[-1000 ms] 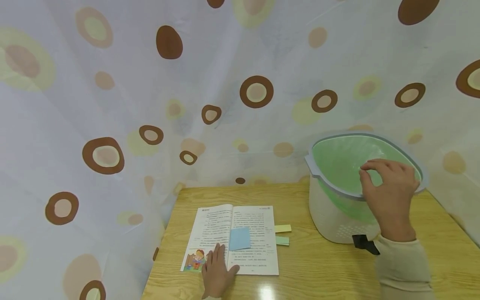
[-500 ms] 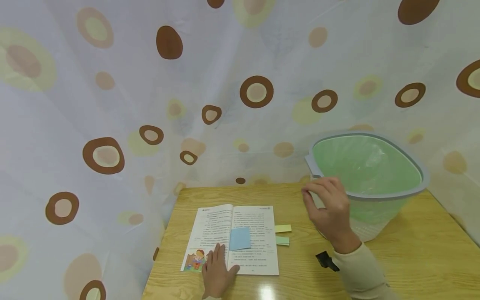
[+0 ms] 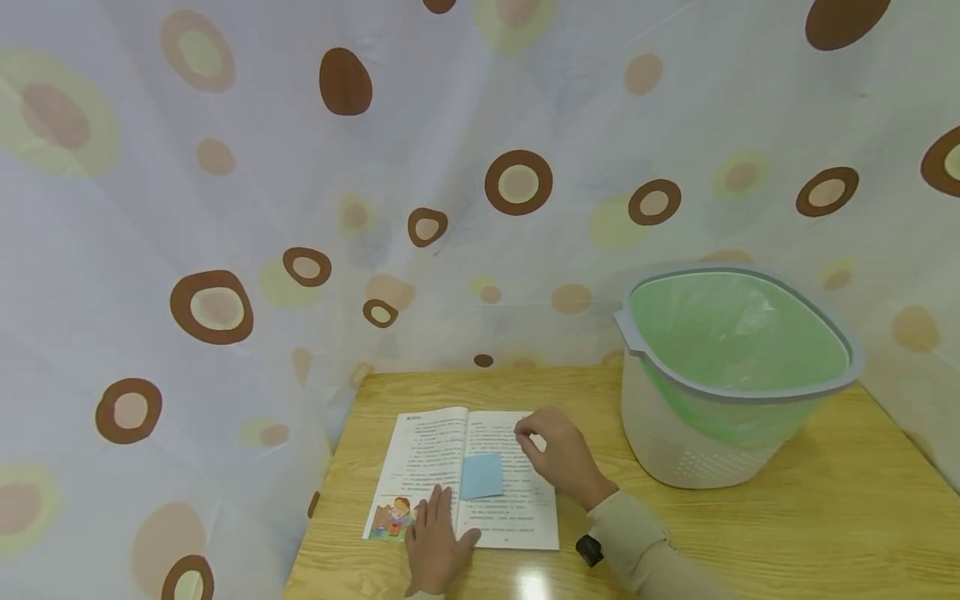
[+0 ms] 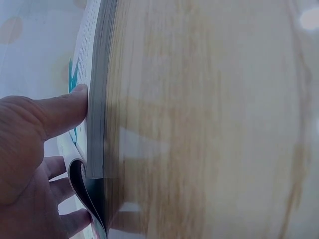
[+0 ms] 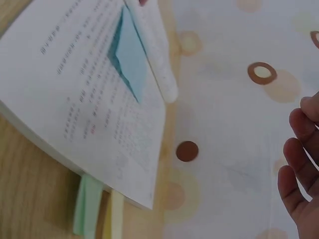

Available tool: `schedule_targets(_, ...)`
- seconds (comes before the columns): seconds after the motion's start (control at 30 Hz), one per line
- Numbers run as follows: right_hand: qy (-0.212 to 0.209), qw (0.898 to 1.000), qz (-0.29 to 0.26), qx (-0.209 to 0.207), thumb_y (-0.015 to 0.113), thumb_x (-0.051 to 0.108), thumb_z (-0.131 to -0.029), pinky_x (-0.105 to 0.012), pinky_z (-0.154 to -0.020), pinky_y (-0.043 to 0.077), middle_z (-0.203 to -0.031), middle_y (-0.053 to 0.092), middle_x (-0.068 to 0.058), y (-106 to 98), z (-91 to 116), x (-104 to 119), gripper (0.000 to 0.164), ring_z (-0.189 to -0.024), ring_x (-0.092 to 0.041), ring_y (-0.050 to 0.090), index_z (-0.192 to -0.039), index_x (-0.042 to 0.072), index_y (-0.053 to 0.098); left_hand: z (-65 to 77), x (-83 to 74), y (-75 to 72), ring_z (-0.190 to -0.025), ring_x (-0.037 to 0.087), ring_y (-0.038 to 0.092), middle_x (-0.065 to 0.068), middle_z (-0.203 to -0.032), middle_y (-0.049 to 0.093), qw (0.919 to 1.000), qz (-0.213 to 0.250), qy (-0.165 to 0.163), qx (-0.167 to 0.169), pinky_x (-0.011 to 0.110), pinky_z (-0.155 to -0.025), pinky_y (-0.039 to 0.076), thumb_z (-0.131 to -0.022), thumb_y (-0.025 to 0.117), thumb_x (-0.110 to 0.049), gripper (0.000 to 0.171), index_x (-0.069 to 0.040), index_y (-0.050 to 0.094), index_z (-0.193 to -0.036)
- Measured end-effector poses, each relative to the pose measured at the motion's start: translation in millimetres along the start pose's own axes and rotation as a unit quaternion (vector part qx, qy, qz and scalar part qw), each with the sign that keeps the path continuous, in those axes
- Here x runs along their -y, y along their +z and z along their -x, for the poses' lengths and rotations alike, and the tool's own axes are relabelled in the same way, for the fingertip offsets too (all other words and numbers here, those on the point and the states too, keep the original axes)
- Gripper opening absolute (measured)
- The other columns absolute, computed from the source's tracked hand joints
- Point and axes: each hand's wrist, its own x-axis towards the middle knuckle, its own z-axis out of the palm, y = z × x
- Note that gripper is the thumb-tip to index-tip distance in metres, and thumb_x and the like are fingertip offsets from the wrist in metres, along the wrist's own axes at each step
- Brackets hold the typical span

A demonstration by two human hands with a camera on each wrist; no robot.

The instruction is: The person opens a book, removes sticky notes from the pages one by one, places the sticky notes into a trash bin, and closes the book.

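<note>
An open book (image 3: 420, 454) lies on the wooden table, with a folded blue paper (image 3: 482, 477) on its right page by the spine. My left hand (image 3: 435, 542) rests with spread fingers on the lower part of the book; in the left wrist view its thumb (image 4: 65, 112) touches the page edge. Above the book's right page is my right hand (image 3: 566, 458), fingers loosely curled and thumb near the index finger, with nothing visible between them. Green (image 5: 87, 206) and yellow (image 5: 115, 216) paper tabs stick out of the book's side in the right wrist view; my right hand hides them in the head view.
To the right on the table stands a white basket (image 3: 675, 442) with a grey rim (image 3: 750, 393) and a green plastic liner (image 3: 738, 333). A patterned curtain (image 3: 450, 167) hangs behind the table (image 3: 637, 533).
My right hand has moved left, from over the basket to over the book's right page. My left hand has stayed on the book. The head view has shifted slightly.
</note>
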Motion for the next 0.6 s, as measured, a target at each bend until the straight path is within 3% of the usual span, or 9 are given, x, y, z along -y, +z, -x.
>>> schedule_targets(0.17, 0.056, 0.995, -0.002, 0.083, 0.077, 0.009, -0.083, -0.029, -0.078, 0.057, -0.088, 0.071, 0.007, 31.3, 9.1, 8.4, 0.011, -0.083, -0.010, 0.060, -0.089, 0.017, 0.072, -1.2, -1.3, 0.6, -0.146, 0.048, 0.029, 0.017, -0.159, 0.036, 1.0000, -0.003, -0.006, -0.006, 0.077, -0.112, 0.020, -0.081, 0.076, -0.038, 0.079, -0.007, 0.043, -0.146)
schedule_targets(0.33, 0.076, 0.986, 0.021, 0.146, 0.078, 0.015, -0.083, -0.035, -0.084, 0.056, -0.099, 0.070, 0.002, 57.1, 12.8, 12.9, 0.008, -0.094, -0.017, 0.061, -0.090, 0.015, 0.073, -0.8, -2.4, -1.0, -0.145, 0.048, 0.029, 0.017, -0.159, 0.036, 0.9999, -0.007, -0.005, -0.011, 0.077, -0.112, 0.021, -0.080, 0.076, -0.037, 0.079, -0.007, 0.043, -0.145)
schedule_targets(0.47, 0.085, 0.973, 0.065, 0.205, 0.079, 0.026, -0.083, -0.044, -0.091, 0.054, -0.115, 0.067, -0.002, 73.7, 16.1, 11.6, 0.019, -0.108, -0.024, 0.060, -0.099, 0.018, 0.073, 0.0, -2.6, -0.5, -0.146, 0.048, 0.029, 0.017, -0.159, 0.036, 0.9999, -0.008, -0.008, -0.012, 0.076, -0.113, 0.020, -0.080, 0.077, -0.036, 0.079, -0.007, 0.044, -0.145)
schedule_targets(0.6, 0.110, 0.956, 0.074, 0.263, 0.076, 0.033, -0.083, -0.053, -0.098, 0.051, -0.133, 0.062, -0.007, 87.3, 24.0, 8.3, 0.035, -0.122, -0.031, 0.056, -0.114, 0.017, 0.070, -0.4, -0.9, 2.9, -0.145, 0.048, 0.031, 0.016, -0.158, 0.037, 0.9997, -0.020, -0.008, -0.012, 0.076, -0.113, 0.022, -0.078, 0.078, -0.037, 0.080, -0.008, 0.045, -0.145)
